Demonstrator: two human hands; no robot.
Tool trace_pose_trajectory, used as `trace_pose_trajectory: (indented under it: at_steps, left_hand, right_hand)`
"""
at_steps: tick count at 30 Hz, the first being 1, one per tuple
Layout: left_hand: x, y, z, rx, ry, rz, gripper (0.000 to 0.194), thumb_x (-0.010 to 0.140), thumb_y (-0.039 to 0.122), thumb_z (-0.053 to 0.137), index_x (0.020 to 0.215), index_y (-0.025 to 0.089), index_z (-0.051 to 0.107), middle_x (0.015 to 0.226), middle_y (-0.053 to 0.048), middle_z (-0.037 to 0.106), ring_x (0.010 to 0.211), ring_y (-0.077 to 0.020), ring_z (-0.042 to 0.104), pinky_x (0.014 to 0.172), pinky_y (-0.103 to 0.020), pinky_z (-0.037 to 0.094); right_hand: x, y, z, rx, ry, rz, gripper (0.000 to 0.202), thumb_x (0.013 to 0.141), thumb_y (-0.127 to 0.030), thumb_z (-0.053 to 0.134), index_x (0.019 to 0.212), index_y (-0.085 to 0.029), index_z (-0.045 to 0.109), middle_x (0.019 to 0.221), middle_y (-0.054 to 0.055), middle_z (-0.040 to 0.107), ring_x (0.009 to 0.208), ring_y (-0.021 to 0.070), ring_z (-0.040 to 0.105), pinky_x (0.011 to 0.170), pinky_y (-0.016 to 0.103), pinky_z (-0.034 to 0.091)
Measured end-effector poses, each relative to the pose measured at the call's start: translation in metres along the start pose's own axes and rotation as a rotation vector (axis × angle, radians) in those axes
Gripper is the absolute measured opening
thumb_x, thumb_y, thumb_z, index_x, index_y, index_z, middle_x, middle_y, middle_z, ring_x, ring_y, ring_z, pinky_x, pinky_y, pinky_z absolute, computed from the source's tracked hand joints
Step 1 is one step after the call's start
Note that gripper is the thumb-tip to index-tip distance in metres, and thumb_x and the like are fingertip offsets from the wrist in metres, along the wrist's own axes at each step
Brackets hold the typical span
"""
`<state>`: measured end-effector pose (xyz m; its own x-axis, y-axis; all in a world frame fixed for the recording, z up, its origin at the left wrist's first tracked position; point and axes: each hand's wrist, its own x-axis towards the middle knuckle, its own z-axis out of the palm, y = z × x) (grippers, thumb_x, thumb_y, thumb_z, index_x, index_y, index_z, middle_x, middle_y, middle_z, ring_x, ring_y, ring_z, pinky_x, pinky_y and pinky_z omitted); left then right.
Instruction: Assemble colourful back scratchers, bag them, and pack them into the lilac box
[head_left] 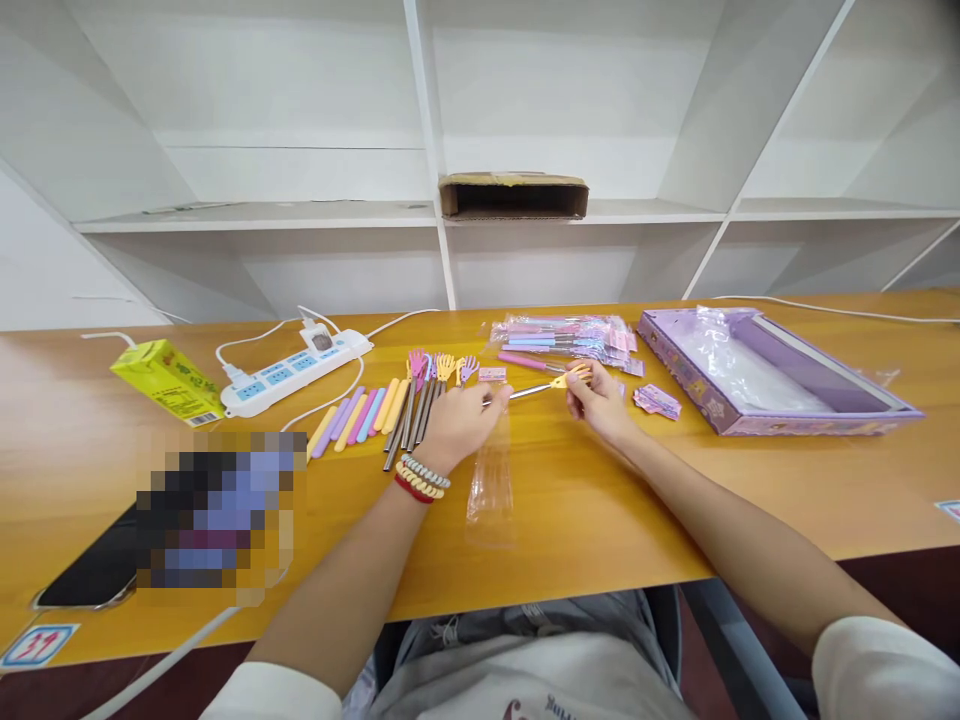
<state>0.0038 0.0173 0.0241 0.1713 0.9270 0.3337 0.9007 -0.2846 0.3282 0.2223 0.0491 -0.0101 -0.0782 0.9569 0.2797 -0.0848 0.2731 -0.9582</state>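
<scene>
A metal rod [531, 390] with a yellow hand-shaped head [561, 382] is held level between my hands. My left hand [466, 418] is closed on the rod's left end. The fingers of my right hand [596, 398] pinch the yellow head. Under and beside my left hand lies a clear plastic bag [491, 490] with a pink printed top [492, 374]. Left of it are several metal rods with coloured hand-shaped heads [445, 368], and a row of coloured handles [367, 415]. Packaged pieces [562, 335] are piled behind my hands, with a pink handle [523, 361] in front.
To the right, an open purple box [787, 425] holds clear plastic, near small printed cards [657, 401]. On the left are a white power strip [296, 375] with cables, a yellow-green carton [169, 382] and a phone [94, 570]. A cardboard box [514, 180] rests on the shelf.
</scene>
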Motion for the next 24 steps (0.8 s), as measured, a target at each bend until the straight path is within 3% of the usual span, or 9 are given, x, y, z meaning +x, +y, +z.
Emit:
trace_pose_trajectory:
  at_steps: [4,8,11,14,16,18,21,24]
  left_hand:
    - [-0.006,0.005,0.0,0.002,-0.12,0.25,0.029,0.085,0.039,0.042,0.094,0.025,0.065,0.08,-0.004,0.067,0.075,-0.0194,0.06,0.069,-0.028,0.04]
    - [-0.007,0.007,-0.001,0.116,-0.096,0.264,0.031,0.085,0.038,0.042,0.085,0.021,0.068,0.08,-0.007,0.066,0.077,-0.02,0.059,0.068,-0.029,0.04]
    - [-0.003,-0.006,-0.012,0.172,0.056,0.11,0.037,0.087,0.04,0.037,0.089,0.02,0.068,0.08,-0.008,0.066,0.075,-0.0188,0.059,0.067,-0.028,0.039]
    - [0.002,-0.025,-0.026,0.31,0.173,-0.215,0.045,0.086,0.045,0.034,0.085,0.016,0.068,0.079,-0.013,0.066,0.077,-0.0233,0.06,0.067,-0.032,0.04]
    - [0.004,-0.033,-0.031,0.396,0.139,-0.39,0.045,0.084,0.045,0.036,0.08,0.013,0.068,0.08,-0.016,0.066,0.079,-0.0278,0.06,0.067,-0.035,0.042]
    - [0.005,-0.036,-0.031,0.43,0.065,-0.478,0.039,0.08,0.04,0.041,0.082,0.012,0.067,0.083,-0.018,0.065,0.082,-0.0303,0.061,0.068,-0.037,0.043]
    - [0.006,-0.035,-0.026,0.435,-0.04,-0.521,0.031,0.073,0.03,0.047,0.09,0.011,0.065,0.09,-0.019,0.065,0.088,-0.0307,0.061,0.07,-0.037,0.045]
    - [0.005,-0.036,-0.023,0.422,-0.117,-0.513,0.034,0.071,0.031,0.051,0.096,0.012,0.064,0.097,-0.019,0.063,0.092,-0.0309,0.06,0.072,-0.038,0.045]
  right_hand:
    - [0.006,0.005,-0.011,0.079,0.001,0.075,0.034,0.072,-0.043,0.063,0.091,-0.02,0.048,0.048,-0.008,0.051,0.032,0.008,0.043,0.03,0.018,0.03]
    - [0.008,0.009,-0.015,0.085,0.024,0.12,0.044,0.072,-0.046,0.062,0.103,-0.022,0.043,0.057,-0.006,0.058,0.035,0.0088,0.048,0.031,0.017,0.031]
    - [0.01,0.011,-0.018,-0.012,0.031,0.134,0.049,0.073,-0.051,0.058,0.11,-0.024,0.041,0.069,-0.003,0.062,0.038,0.0084,0.051,0.032,0.017,0.031]
    - [0.011,0.013,-0.025,-0.159,-0.004,0.134,0.054,0.074,-0.055,0.055,0.115,-0.022,0.041,0.072,-0.001,0.062,0.039,0.0082,0.051,0.034,0.018,0.032]
    - [0.011,0.015,-0.028,-0.227,-0.032,0.126,0.056,0.076,-0.056,0.053,0.117,-0.021,0.04,0.072,-0.001,0.061,0.04,0.0079,0.05,0.036,0.019,0.034]
    - [0.01,0.016,-0.029,-0.275,-0.061,0.114,0.055,0.078,-0.056,0.05,0.118,-0.019,0.04,0.072,0.0,0.059,0.042,0.0077,0.05,0.039,0.019,0.036]
    - [0.007,0.019,-0.029,-0.358,-0.134,0.08,0.053,0.081,-0.054,0.047,0.12,-0.018,0.039,0.073,0.0,0.058,0.045,0.0079,0.049,0.045,0.021,0.039]
    - [0.006,0.02,-0.03,-0.483,-0.203,0.005,0.051,0.083,-0.05,0.045,0.122,-0.017,0.039,0.074,0.001,0.057,0.051,0.0095,0.049,0.052,0.024,0.042]
